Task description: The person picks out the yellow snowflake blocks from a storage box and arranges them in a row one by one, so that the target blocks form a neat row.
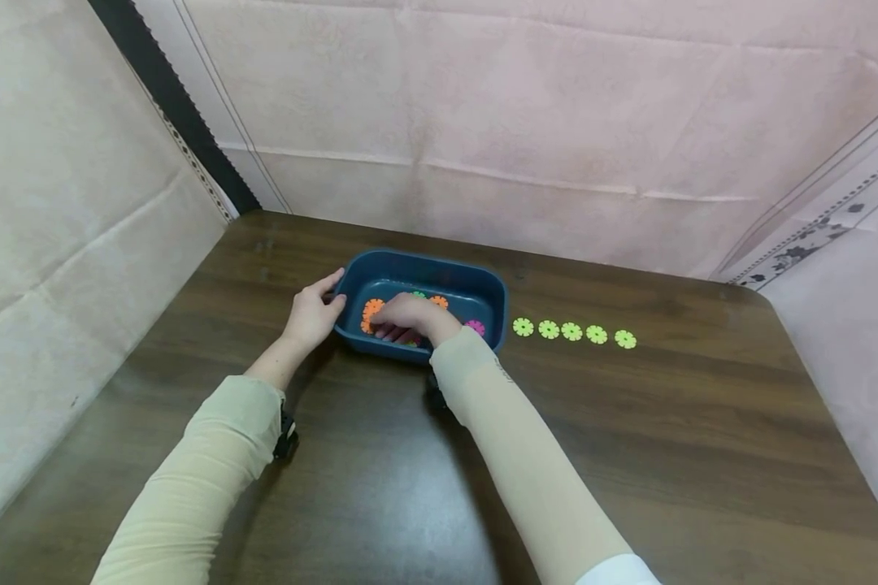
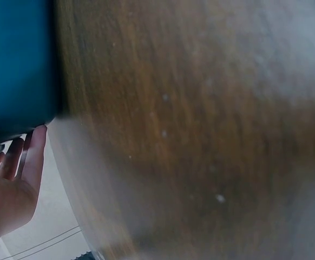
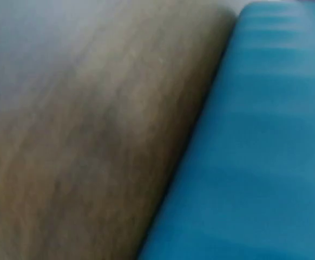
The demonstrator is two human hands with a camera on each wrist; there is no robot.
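A dark blue plastic bin (image 1: 439, 268) stands on the table with several flower-shaped notched discs inside. Orange discs (image 1: 373, 307) lie at its left end, and a magenta disc (image 1: 475, 327) lies at the right. My left hand (image 1: 311, 315) is at the bin's left end, thumb and fingertips against the outer wall. In the left wrist view its fingers (image 2: 34, 154) extend along the bin's lower edge. My right hand (image 1: 413, 317) reaches over the near rim into the bin, fingers pointing down by the orange discs; I cannot tell whether they pinch one.
Several yellow-green discs (image 1: 571, 331) form a row on the wooden table (image 1: 666, 447), right of the bin. Pale cloth (image 1: 519, 106) hangs behind the table's far edge and at both sides. The bin's blue outer wall (image 3: 255, 162) fills the right of the right wrist view.
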